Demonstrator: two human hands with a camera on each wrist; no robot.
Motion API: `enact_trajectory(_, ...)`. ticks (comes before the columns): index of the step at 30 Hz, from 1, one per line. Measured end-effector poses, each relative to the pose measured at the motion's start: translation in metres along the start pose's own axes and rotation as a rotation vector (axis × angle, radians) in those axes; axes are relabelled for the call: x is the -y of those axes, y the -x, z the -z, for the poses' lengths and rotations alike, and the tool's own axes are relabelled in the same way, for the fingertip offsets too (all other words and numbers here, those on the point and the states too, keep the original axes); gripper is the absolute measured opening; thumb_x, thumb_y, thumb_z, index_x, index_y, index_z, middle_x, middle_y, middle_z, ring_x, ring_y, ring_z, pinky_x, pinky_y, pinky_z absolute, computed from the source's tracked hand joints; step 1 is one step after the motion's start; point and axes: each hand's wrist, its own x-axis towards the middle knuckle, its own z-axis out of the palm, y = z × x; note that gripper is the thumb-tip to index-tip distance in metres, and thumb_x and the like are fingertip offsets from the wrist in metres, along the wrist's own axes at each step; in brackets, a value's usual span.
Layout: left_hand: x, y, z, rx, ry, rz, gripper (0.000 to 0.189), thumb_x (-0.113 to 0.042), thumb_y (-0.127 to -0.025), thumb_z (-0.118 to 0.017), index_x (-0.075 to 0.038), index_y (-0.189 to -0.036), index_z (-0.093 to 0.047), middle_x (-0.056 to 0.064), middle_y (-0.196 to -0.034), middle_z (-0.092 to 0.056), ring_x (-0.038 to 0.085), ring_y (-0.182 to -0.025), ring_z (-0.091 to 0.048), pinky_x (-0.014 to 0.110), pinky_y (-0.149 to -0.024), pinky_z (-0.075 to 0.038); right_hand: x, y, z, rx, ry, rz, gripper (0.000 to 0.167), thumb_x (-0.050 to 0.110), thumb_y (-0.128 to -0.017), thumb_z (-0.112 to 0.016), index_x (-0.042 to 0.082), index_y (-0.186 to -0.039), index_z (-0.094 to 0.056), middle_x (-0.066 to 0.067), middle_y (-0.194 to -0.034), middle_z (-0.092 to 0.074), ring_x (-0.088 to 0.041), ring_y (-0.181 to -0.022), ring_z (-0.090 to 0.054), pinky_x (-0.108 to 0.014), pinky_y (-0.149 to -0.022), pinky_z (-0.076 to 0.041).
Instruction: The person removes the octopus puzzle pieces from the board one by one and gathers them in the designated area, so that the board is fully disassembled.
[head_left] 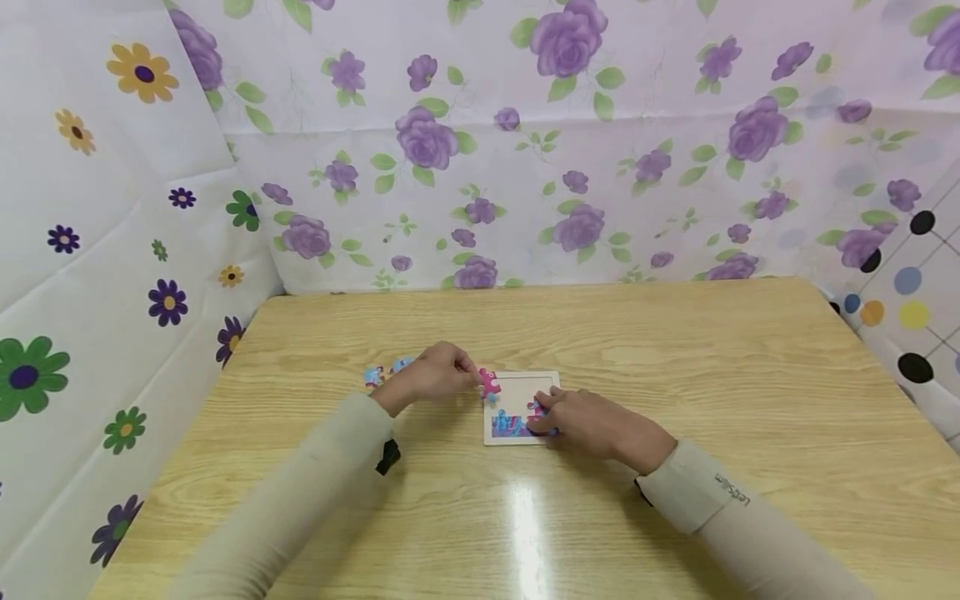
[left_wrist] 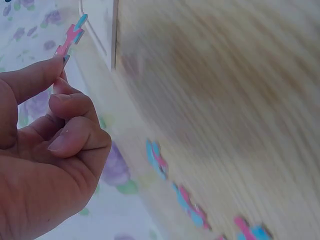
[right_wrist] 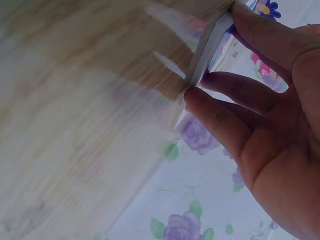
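My left hand (head_left: 444, 372) pinches a pink jigsaw piece (head_left: 491, 383) with a blue tab between thumb and index finger, its other fingers curled. In the head view the piece overlaps the left rim of a white puzzle tray (head_left: 487, 437). Blue, pink and purple pieces (head_left: 508, 423) lie joined along the tray's near side. My right hand (head_left: 592, 421) rests over the tray's right side, thumb and fingers spread and touching the pieces there, which it partly hides. In the right wrist view, a fingertip (right_wrist: 194, 97) meets the tray's edge (right_wrist: 205, 52).
Loose jigsaw pieces lie left of the tray, partly behind my left wrist, among them a blue one (head_left: 373, 377). In the left wrist view, several pieces (left_wrist: 190, 206) are spread on the wooden table (head_left: 675, 350). Flowered cloth (head_left: 420, 200) hangs behind the table.
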Motion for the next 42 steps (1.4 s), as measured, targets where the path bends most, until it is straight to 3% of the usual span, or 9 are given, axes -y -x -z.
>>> enact_trajectory(8, 0.013, 0.016, 0.025, -0.029, -0.003, 0.056, 0.019, -0.017, -0.100, -0.062, -0.001, -0.099, -0.073, 0.010, -0.102, -0.067, 0.015, -0.072, -0.045, 0.030, -0.067, -0.040, -0.001, -0.001, -0.003, -0.027, 0.002, 0.042, 0.036, 0.014, -0.093, -0.071, 0.006, -0.128, -0.067, -0.028, -0.144, -0.047, -0.047, -0.131, -0.045, -0.050, -0.101, -0.045)
enact_trajectory(16, 0.029, 0.027, 0.038, -0.035, 0.002, 0.066, 0.022, -0.018, -0.100, -0.063, 0.003, -0.096, -0.070, 0.003, -0.083, -0.057, 0.015, -0.067, -0.037, 0.030, -0.064, -0.036, -0.006, 0.003, -0.009, -0.061, 0.018, 0.092, 0.037, 0.015, -0.096, -0.067, 0.004, -0.131, -0.065, -0.030, -0.144, -0.046, -0.049, -0.131, -0.044, -0.053, -0.095, -0.048)
enact_trajectory(24, 0.043, 0.035, 0.047, -0.028, -0.006, 0.061, 0.020, -0.012, -0.101, -0.059, 0.004, -0.099, -0.070, 0.006, -0.096, -0.063, 0.015, -0.071, -0.042, 0.030, -0.067, -0.040, -0.007, 0.008, -0.012, -0.091, 0.036, 0.106, 0.041, 0.016, -0.098, -0.065, 0.004, -0.137, -0.060, -0.028, -0.145, -0.045, -0.045, -0.134, -0.043, -0.050, -0.096, -0.048)
enact_trajectory(30, 0.051, 0.041, 0.051, -0.013, -0.012, 0.078, 0.024, -0.013, -0.102, -0.058, 0.006, -0.088, -0.066, -0.001, -0.072, -0.048, 0.010, -0.059, -0.034, 0.025, -0.057, -0.034, -0.006, 0.012, -0.011, -0.114, 0.083, 0.113, 0.038, 0.011, -0.097, -0.064, 0.003, -0.135, -0.062, -0.029, -0.142, -0.049, -0.042, -0.132, -0.047, -0.045, -0.094, -0.051)
enact_trajectory(35, 0.058, 0.045, 0.053, 0.013, -0.004, 0.069, 0.033, -0.010, -0.101, -0.056, -0.005, -0.068, -0.053, -0.002, -0.062, -0.040, 0.010, -0.053, -0.031, 0.027, -0.060, -0.037, -0.004, 0.017, -0.011, -0.115, 0.122, 0.071, 0.036, 0.011, -0.096, -0.066, 0.003, -0.132, -0.065, -0.030, -0.140, -0.051, -0.042, -0.123, -0.055, -0.043, -0.090, -0.053)
enact_trajectory(38, 0.061, 0.045, 0.055, 0.027, -0.004, 0.072, 0.038, -0.009, -0.100, -0.056, -0.011, -0.064, -0.044, -0.002, -0.059, -0.037, 0.011, -0.053, -0.031, 0.029, -0.063, -0.038, -0.004, 0.020, -0.010, -0.128, 0.139, 0.055, 0.034, 0.012, -0.096, -0.066, 0.003, -0.129, -0.067, -0.029, -0.138, -0.053, -0.041, -0.121, -0.057, -0.043, -0.090, -0.053)
enact_trajectory(42, 0.066, 0.044, 0.057, 0.032, -0.019, 0.096, 0.029, -0.011, -0.101, -0.057, -0.006, -0.072, -0.056, -0.001, -0.065, -0.042, 0.011, -0.056, -0.032, 0.028, -0.060, -0.035, -0.006, 0.021, -0.011, -0.179, 0.179, 0.089, 0.025, 0.009, -0.095, -0.068, 0.004, -0.119, -0.073, -0.016, -0.113, -0.065, -0.025, -0.099, -0.066, -0.030, -0.075, -0.055)
